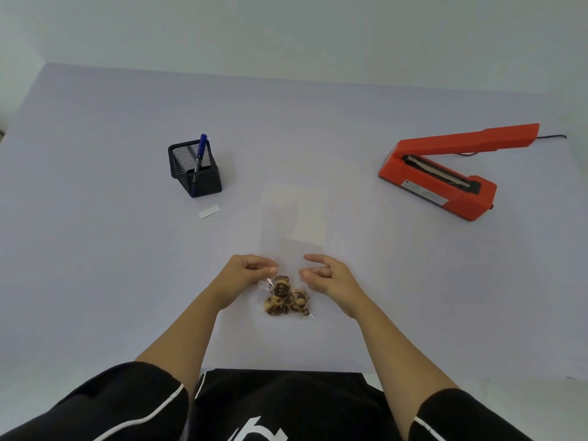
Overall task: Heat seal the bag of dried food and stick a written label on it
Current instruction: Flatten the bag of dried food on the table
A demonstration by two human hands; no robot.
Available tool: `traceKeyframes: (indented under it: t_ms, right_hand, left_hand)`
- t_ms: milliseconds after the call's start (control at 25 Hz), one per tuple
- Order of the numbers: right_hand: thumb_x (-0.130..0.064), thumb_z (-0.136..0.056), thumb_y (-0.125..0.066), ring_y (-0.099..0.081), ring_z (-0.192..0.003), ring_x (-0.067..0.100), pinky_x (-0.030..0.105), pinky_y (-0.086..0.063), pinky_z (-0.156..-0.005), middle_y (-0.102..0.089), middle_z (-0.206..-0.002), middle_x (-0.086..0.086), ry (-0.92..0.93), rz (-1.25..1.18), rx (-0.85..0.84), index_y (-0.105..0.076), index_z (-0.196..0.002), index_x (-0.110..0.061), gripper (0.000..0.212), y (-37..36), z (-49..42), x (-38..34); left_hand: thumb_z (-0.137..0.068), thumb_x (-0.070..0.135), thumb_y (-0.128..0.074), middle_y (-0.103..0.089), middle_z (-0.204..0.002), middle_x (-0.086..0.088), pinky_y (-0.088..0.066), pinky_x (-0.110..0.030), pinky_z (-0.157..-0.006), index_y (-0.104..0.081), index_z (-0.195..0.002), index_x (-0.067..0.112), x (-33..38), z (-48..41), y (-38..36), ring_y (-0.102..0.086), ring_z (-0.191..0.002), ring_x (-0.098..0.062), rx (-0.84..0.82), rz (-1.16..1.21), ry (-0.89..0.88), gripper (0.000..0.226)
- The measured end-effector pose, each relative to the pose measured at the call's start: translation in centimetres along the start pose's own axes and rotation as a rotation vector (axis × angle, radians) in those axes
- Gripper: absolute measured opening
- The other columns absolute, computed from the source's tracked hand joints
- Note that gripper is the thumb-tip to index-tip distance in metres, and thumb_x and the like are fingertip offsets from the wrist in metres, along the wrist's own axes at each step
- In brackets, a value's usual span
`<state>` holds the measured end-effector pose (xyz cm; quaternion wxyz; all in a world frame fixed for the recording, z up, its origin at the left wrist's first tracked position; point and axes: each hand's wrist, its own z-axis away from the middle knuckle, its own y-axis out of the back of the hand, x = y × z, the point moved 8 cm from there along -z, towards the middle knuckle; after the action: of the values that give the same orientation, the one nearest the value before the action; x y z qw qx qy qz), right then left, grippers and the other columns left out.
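Observation:
A clear plastic bag (294, 224) lies flat on the table, its open end pointing away from me. Brown dried food (286, 297) is bunched at its near end. My left hand (248, 275) pinches the bag's left edge just above the food. My right hand (327, 275) sits at the bag's right side with loosely curled fingers, thumb and forefinger apart; whether it touches the plastic is unclear. A small white label (210, 211) lies to the left. A blue pen (200, 154) stands in a black mesh holder (197, 173). The red heat sealer (445, 176) stands at the right with its arm raised.
The pale table (95, 249) stretches wide around the bag. The sealer's black cord (553, 136) trails off behind it to the right. My dark-sleeved torso fills the near edge.

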<state>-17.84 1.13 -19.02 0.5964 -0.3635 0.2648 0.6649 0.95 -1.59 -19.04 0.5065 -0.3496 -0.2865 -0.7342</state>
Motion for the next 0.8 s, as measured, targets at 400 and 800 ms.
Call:
traceKeyframes:
  t_ms: [400, 800]
  right_hand:
    - [-0.016, -0.08, -0.072, -0.065, -0.093, 0.013, 0.024, -0.052, -0.082, -0.072, -0.092, -0.004, -0.044, 0.088, 0.197, -0.073, -0.087, -0.023, 0.01, 0.7, -0.3, 1.5]
    - [-0.023, -0.077, -0.069, -0.054, -0.097, 0.016, 0.027, -0.046, -0.076, -0.055, -0.104, -0.002, 0.076, 0.688, 0.429, -0.044, -0.124, -0.014, 0.054, 0.3, 0.4, -1.4]
  left_hand:
    - [-0.082, 0.019, -0.07, -0.07, -0.078, 0.0, -0.047, -0.018, -0.068, -0.073, -0.087, 0.016, -0.4, 0.8, 0.9, -0.062, -0.072, -0.012, 0.205, -0.182, -0.014, 0.007]
    - [-0.077, 0.018, -0.072, -0.047, -0.094, -0.003, -0.039, -0.029, -0.073, -0.046, -0.106, 0.007, 0.7, 0.7, 0.3, -0.047, -0.086, -0.02, 0.461, -0.541, -0.109, 0.04]
